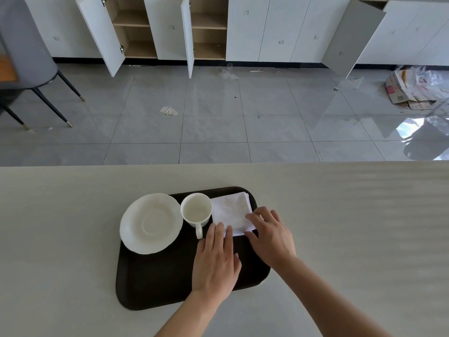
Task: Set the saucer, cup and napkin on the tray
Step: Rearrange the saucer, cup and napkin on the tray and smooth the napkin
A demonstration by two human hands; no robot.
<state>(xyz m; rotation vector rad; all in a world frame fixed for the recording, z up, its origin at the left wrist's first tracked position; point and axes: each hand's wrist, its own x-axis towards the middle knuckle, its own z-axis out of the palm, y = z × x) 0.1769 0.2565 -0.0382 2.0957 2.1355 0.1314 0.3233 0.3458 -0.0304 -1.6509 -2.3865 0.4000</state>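
A dark brown tray [158, 278] lies on the pale table. At its far left sits a white saucer [151, 223], overhanging the tray's left rim. A white cup [196, 210] stands upright beside the saucer, handle pointing toward me. To the cup's right, a folded white napkin [230, 210] lies in the tray's far right corner. My left hand [216, 261] rests flat over the tray, fingertips touching the napkin's near edge. My right hand [269, 234] presses its fingers on the napkin's near right corner. Neither hand grips anything.
The pale table [340, 227] stretches wide on both sides of the tray. Beyond its far edge is a grey tiled floor, white cabinets with open doors, a grey chair [26, 57] at left and cardboard litter [410, 88] at right.
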